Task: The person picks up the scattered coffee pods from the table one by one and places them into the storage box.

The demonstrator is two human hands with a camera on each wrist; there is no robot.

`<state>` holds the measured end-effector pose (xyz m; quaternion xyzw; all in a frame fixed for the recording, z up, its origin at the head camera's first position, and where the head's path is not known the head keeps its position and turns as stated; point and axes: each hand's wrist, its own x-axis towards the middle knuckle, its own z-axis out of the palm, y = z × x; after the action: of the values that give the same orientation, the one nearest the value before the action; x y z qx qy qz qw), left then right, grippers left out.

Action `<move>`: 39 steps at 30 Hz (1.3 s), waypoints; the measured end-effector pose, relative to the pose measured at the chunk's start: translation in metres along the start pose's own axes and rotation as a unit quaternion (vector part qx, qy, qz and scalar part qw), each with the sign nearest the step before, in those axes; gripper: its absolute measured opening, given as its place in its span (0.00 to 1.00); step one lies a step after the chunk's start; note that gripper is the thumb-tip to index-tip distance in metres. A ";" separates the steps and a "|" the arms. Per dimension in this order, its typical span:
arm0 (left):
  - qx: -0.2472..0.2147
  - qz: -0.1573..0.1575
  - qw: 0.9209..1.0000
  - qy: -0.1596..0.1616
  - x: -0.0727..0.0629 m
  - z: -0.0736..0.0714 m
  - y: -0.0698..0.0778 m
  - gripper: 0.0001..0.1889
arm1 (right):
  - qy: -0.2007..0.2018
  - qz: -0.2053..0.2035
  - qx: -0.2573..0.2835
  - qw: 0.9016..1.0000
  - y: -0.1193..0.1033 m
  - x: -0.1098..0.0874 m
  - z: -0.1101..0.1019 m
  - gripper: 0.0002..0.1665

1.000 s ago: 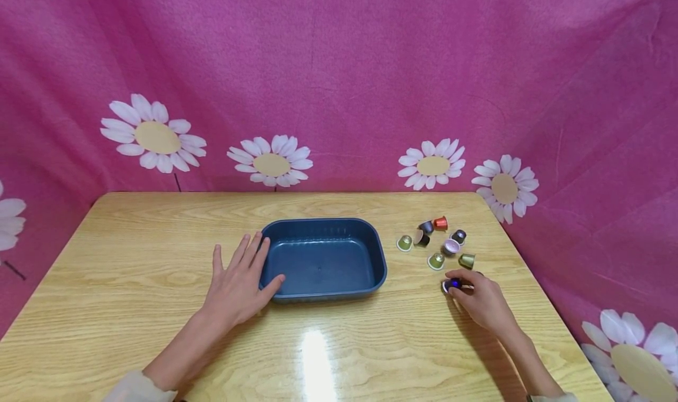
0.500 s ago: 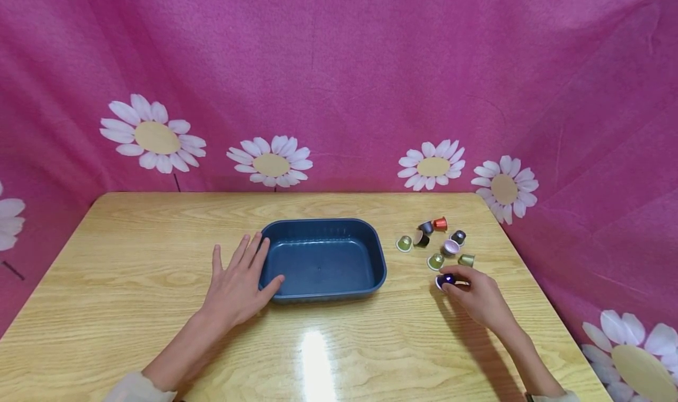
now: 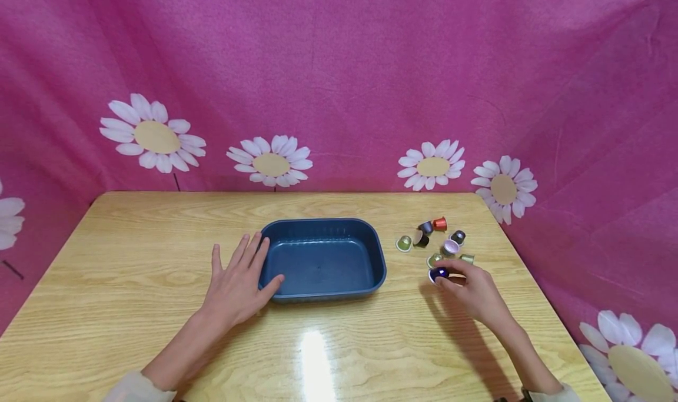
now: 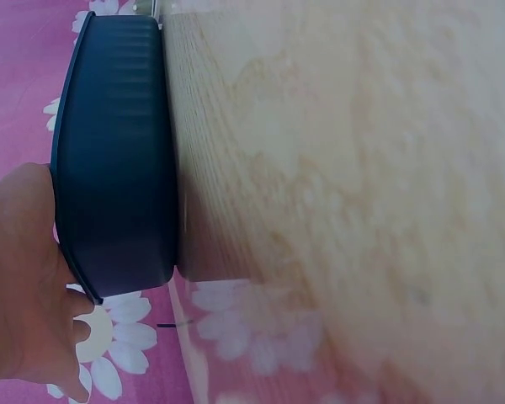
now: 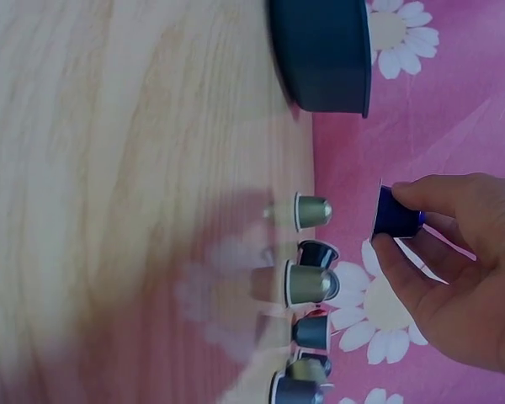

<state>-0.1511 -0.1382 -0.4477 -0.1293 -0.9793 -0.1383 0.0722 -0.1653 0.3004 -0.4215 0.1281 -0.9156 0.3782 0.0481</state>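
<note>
My right hand [image 3: 479, 293] pinches a dark blue coffee capsule [image 3: 439, 274] between thumb and fingertips, its pale rim facing left. In the right wrist view this capsule [image 5: 397, 213] is up off the table, above the loose capsules. A dark blue rectangular plastic bin [image 3: 319, 266] stands mid-table with nothing in it. My left hand [image 3: 235, 293] rests on the bin's left rim, fingers spread and straight, thumb over the near corner. From the left wrist view, the hand [image 4: 21, 278] touches the rim along the bin's upper edge.
Right of the bin lie several loose coffee capsules: a green one [image 3: 404, 243], a black one [image 3: 422, 239], a red one [image 3: 440, 224], a lilac-lidded one [image 3: 450, 247] and others. The wooden table [image 3: 159, 231] ends at a pink flowered cloth [image 3: 339, 84].
The right hand has lifted the dark blue capsule and carried it a little left and away from the body. The left hand and the bin have stayed still.
</note>
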 end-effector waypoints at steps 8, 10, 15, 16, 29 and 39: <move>0.000 0.000 1.000 -0.003 0.000 -0.001 0.000 0.44 | 0.007 -0.018 -0.002 1.000 -0.007 0.005 0.000 0.16; 0.002 -0.001 1.000 -0.004 0.000 -0.001 0.000 0.44 | 0.005 -0.019 -0.006 1.000 -0.009 0.006 0.001 0.17; 0.005 -0.001 1.000 -0.006 -0.001 0.000 0.000 0.44 | -0.003 -0.019 -0.002 1.000 -0.014 0.009 0.002 0.17; 0.005 -0.001 1.000 -0.005 0.000 0.000 0.000 0.44 | -0.005 -0.020 0.000 1.000 -0.015 0.010 0.003 0.17; 0.002 0.001 1.000 -0.003 0.000 0.000 -0.001 0.45 | -0.022 -0.043 0.005 0.999 -0.030 0.020 0.009 0.18; 0.005 0.000 1.000 -0.006 0.000 0.000 -0.002 0.45 | -0.035 -0.066 0.021 0.997 -0.040 0.032 0.016 0.18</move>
<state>-0.1520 -0.1401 -0.4482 -0.1296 -0.9804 -0.1327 0.0669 -0.1852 0.2555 -0.3998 0.2026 -0.8979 0.3888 0.0381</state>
